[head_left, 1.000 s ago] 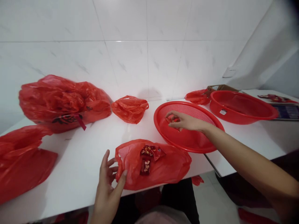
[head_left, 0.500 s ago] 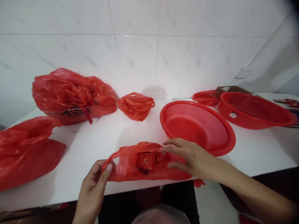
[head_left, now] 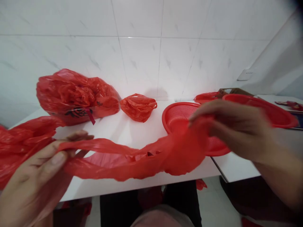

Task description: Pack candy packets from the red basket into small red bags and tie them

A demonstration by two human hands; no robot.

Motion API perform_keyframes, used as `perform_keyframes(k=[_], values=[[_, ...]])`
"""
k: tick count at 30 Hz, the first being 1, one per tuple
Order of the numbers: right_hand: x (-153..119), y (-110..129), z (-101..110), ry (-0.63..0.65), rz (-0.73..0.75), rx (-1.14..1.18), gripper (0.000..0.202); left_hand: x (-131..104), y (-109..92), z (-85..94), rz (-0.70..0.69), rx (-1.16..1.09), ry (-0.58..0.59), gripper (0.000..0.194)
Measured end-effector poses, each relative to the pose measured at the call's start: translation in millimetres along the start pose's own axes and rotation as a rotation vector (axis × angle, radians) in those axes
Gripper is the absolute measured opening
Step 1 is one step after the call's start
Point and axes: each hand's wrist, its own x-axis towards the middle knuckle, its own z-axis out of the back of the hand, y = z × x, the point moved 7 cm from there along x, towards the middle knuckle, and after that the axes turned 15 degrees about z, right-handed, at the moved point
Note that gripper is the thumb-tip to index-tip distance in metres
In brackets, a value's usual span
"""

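My right fingers (head_left: 209, 109) now grip the red bag (head_left: 139, 167) too, stretching it from my pinching left fingers (head_left: 56, 160).

White counter (head_left: 107, 128): runs across before you, a dark-edged seam at your right
Your left: bulging red bag (head_left: 75, 97) with black print; crumpled red bag (head_left: 26, 134) nearer you
Back middle: small red bag (head_left: 138, 107)
Your right: perforated red basket (head_left: 174, 113), partly hidden; red basin (head_left: 280, 116) beyond it
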Motion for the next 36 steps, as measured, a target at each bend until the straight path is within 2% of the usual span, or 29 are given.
perform_keyframes(k=[3,6,8,10,12,13,14,16,17,18,21,23,25,27,29,31,34,36], values=[[32.0,3.6,-19.8,0.149,0.059,0.151,0.027,-10.3,-26.6,-30.9,-0.093,-0.079,0.203,0.021],[54.8,0.5,-14.3,0.005,0.023,0.251,0.024,-14.2,-29.3,-41.7,-0.036,-0.173,0.285,0.023],[64.8,4.2,-19.8,0.056,0.023,0.334,0.023,-15.4,-29.5,-45.3,-0.002,-0.238,0.348,0.022],[71.4,10.4,-28.7,0.131,0.035,0.419,0.019,-17.5,-33.8,-51.1,-0.024,-0.282,0.451,0.018],[77.7,14.9,-33.1,0.098,0.044,0.489,0.018,-19.8,-38.4,-60.5,-0.049,-0.276,0.572,0.015],[81.0,16.8,-36.0,0.074,0.043,0.523,0.017,-20.9,-39.6,-67.1,-0.05,-0.239,0.635,0.02],[84.3,19.2,-40.7,0.068,0.042,0.553,0.017,-22.1,-39.7,-74.8,-0.044,-0.171,0.694,0.033],[91.4,26.1,-55.1,0.104,0.045,0.601,0.016,-23.3,-36.1,-91.0,-0.014,0.04,0.775,0.06],[95.2,31.0,-63.3,0.128,0.058,0.617,0.015,-23.2,-33.4,-98.9,-0.001,0.158,0.801,0.065],[99.0,36.3,-70.9,0.145,0.08,0.624,0.015,-22.6,-30.6,-106.1,0.004,0.272,0.817,0.06],[108.5,49.7,-87.3,0.128,0.175,0.593,0.015,-12.0,-27.7,-118.7,-0.031,0.468,0.743,0.012],[111.4,48.1,-92.1,0.065,0.213,0.514,0.018,0.7,-28.3,-118.2,-0.045,0.462,0.633,0.029],[111.2,35.4,-94.6,-0.01,0.215,0.411,0.023,13.1,-26.2,-113.4,-0.005,0.38,0.558,0.038],[108.6,16.3,-102.1,-0.016,0.191,0.367,0.025,20.7,-21.2,-111.3,0.061,0.289,0.571,0.041],[103.6,-0.7,-114.4,0.043,0.148,0.417,0.023,24.1,-17.0,-111.8,0.101,0.227,0.614,0.04],[96.1,-6.6,-119.4,0.045,0.122,0.478,0.016,25.8,-14.9,-112.3,0.114,0.18,0.638,0.038],[81.0,11.5,-109.0,-0.058,0.167,0.503,0.014,26.0,-18.1,-109.9,0.076,0.13,0.653,0.033],[70.5,32.4,-105.7,-0.038,0.241,0.533,0.02,21.6,-24.3,-109.0,0.0,0.201,0.699,0.029]])
